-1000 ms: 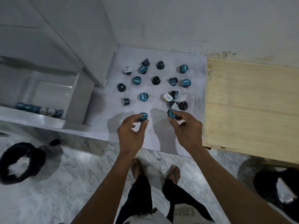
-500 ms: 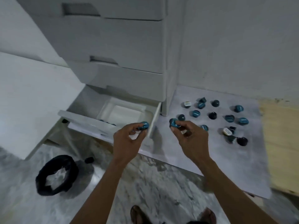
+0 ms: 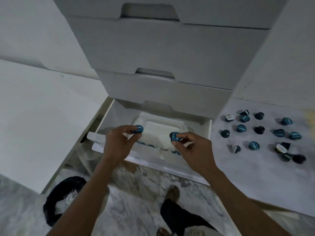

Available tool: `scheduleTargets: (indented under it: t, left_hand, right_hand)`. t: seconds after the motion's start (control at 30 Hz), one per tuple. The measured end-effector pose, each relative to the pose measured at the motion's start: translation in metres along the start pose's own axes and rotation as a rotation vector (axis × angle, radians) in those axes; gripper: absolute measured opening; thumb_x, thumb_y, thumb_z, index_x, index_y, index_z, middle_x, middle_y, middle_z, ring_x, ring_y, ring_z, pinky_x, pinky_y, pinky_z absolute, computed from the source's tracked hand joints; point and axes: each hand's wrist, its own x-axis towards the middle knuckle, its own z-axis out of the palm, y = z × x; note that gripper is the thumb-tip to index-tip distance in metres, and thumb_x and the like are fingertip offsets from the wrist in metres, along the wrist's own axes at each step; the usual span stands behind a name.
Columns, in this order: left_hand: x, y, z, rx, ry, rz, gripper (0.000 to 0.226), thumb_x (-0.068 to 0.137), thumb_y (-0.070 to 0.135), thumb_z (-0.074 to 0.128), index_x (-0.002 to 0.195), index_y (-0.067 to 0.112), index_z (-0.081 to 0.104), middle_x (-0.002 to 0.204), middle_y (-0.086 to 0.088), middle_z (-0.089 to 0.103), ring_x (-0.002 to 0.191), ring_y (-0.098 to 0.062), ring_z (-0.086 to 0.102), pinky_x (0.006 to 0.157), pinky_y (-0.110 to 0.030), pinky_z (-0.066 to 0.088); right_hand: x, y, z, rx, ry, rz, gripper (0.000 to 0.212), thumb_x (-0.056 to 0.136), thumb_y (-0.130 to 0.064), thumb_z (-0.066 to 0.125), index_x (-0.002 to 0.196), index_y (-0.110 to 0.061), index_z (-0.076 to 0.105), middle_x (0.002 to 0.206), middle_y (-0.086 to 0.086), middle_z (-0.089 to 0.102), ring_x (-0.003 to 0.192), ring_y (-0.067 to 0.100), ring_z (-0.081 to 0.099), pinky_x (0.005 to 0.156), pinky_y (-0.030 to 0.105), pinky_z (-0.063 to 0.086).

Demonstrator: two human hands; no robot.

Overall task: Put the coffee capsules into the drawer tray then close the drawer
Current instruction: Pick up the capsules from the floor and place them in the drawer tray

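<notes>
Both hands, left and right, each pinch one capsule above the drawer tray; lower before release, beside the capsules already inside

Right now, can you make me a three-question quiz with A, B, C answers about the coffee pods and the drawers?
1. Where are the loose capsules waiting?
A. on the pale surface right of the drawers
B. in the black bin
C. on top of the drawer unit

2. What colour is the capsule in the left hand?
A. red
B. teal blue
C. yellow

3. How is the bottom drawer?
A. shut
B. taken out
C. pulled open

Answers: 1 A, they lie scattered beside the unit; 2 B, the left-hand capsule shows a teal top, like the one in the right hand; 3 C, its white tray is showing.
</notes>
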Motion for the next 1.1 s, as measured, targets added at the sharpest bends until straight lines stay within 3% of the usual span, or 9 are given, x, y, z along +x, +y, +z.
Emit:
scheduleTargets:
  t: [0.2,0.37,0.47,0.57,0.7,0.87,1.1]
  left_hand:
    - [0.055,-0.032,0.005,0.168,-0.241,0.035,0.02,0.075,0.024,0.082,0.094,0.024,0.076,0.075,0.007,0.069,0.069,-0.005,0.063,0.063,-0.013,0.045]
    - [0.101,-0.049,0.019,0.269,-0.462,0.044,0.02,0.077,0.022,0.08,0.096,0.02,0.075,0.079,0.01,0.067,0.067,-0.008,0.063,0.062,-0.01,0.043]
    - [0.117,-0.06,0.028,0.306,-0.58,0.069,0.02,0.078,0.024,0.08,0.096,0.017,0.074,0.09,0.012,0.069,0.062,-0.004,0.063,0.061,-0.006,0.041]
    - [0.123,-0.068,0.034,0.31,-0.668,0.068,0.016,0.077,0.021,0.08,0.091,0.018,0.072,0.072,0.024,0.06,0.055,0.0,0.059,0.055,-0.004,0.04]
    - [0.13,-0.078,0.038,0.333,-0.753,0.084,0.016,0.076,0.017,0.081,0.089,0.015,0.071,0.063,0.026,0.053,0.058,0.003,0.057,0.057,-0.006,0.04]
    - [0.137,-0.086,0.041,0.352,-0.84,0.142,0.016,0.076,0.018,0.081,0.088,0.016,0.071,0.063,0.022,0.053,0.056,-0.001,0.06,0.067,-0.027,0.055]
    - [0.142,-0.098,0.045,0.402,-0.881,0.17,0.018,0.077,0.022,0.08,0.091,0.019,0.07,0.07,0.013,0.06,0.057,-0.007,0.065,0.071,-0.033,0.059]
  right_hand:
    - [0.052,0.026,0.049,-0.054,-0.099,0.036,0.015,0.076,-0.015,0.082,0.089,-0.017,0.075,0.084,-0.015,0.071,0.071,0.004,0.067,0.062,0.011,0.049]
    - [0.084,0.046,0.083,-0.149,-0.272,0.08,0.016,0.079,-0.019,0.078,0.094,-0.017,0.075,0.087,-0.009,0.073,0.074,0.005,0.066,0.072,0.018,0.053]
    - [0.094,0.053,0.099,-0.189,-0.372,0.136,0.017,0.081,-0.02,0.076,0.097,-0.018,0.074,0.092,-0.007,0.073,0.075,0.008,0.064,0.071,0.015,0.049]
    - [0.1,0.058,0.114,-0.229,-0.467,0.183,0.018,0.082,-0.02,0.075,0.099,-0.018,0.073,0.096,-0.004,0.072,0.074,0.007,0.061,0.07,0.017,0.047]
    - [0.101,0.061,0.127,-0.264,-0.528,0.215,0.019,0.083,-0.02,0.074,0.102,-0.017,0.071,0.097,-0.001,0.071,0.075,0.005,0.058,0.07,0.018,0.044]
    - [0.1,0.064,0.136,-0.319,-0.556,0.154,0.015,0.083,-0.018,0.071,0.098,-0.017,0.07,0.095,0.002,0.068,0.079,0.012,0.06,0.073,0.028,0.051]
    - [0.1,0.07,0.138,-0.382,-0.614,0.13,0.011,0.083,-0.014,0.07,0.094,-0.014,0.069,0.096,0.004,0.068,0.082,0.017,0.063,0.076,0.033,0.054]
